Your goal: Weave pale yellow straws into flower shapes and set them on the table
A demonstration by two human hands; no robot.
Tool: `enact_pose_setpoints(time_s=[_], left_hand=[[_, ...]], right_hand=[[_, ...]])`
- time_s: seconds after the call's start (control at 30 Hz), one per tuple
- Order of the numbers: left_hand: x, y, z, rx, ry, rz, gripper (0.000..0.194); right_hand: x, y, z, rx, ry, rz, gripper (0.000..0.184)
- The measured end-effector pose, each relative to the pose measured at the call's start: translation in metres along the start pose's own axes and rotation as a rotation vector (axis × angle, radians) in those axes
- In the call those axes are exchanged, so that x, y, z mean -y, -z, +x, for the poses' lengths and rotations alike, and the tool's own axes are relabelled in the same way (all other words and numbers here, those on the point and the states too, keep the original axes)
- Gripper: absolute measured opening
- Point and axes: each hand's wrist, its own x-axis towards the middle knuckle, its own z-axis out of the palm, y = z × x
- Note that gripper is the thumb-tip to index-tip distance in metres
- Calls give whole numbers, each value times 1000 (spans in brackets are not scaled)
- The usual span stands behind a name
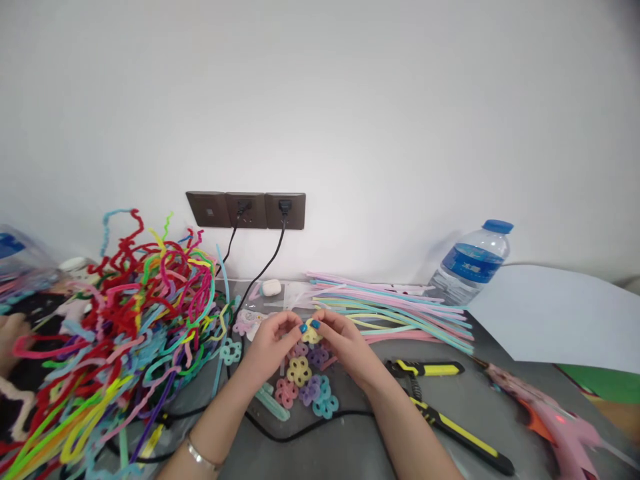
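"Pinching what, between those thumbs?"

"A small yellow flower (312,333) of looped fuzzy stem, held up mid-view just above a cluster of other flowers (299,373). Gripped from both sides, by left hand (273,343) and right hand (345,337), with thumbs pressed in against forefingers."

"Heavy at all?"

"Probably next to weightless. Soft in the pile, likely springy from wire inside, hardly slippery. Should bend rather than snap, but squash easily out of shape. Best taken lightly, by the petal rims or at the centre."

"And hard to make out?"

"Upper petals, tucked behind thumbs, and most fingertips too; no telling the firmness of the pinch. Underneath, a purple flower (318,357), shadowed and partly covered. To the right, pliers (447,368), partly lost behind the right forearm; then a pink glue gun (565,427), cut off at the bottom. At far left, another person's hand (11,340), cropped and blurred."
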Motion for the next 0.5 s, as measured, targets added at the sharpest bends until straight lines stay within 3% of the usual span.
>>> enact_pose_setpoints(time_s=[0.2,0.5], left_hand=[[4,-7,-2,-17,185,-334,33],[-2,-7,-1,-107,162,-322,35]], right_hand=[[-2,-6,0,-10,-18,188,34],[1,-3,1,-85,-57,188,39]])
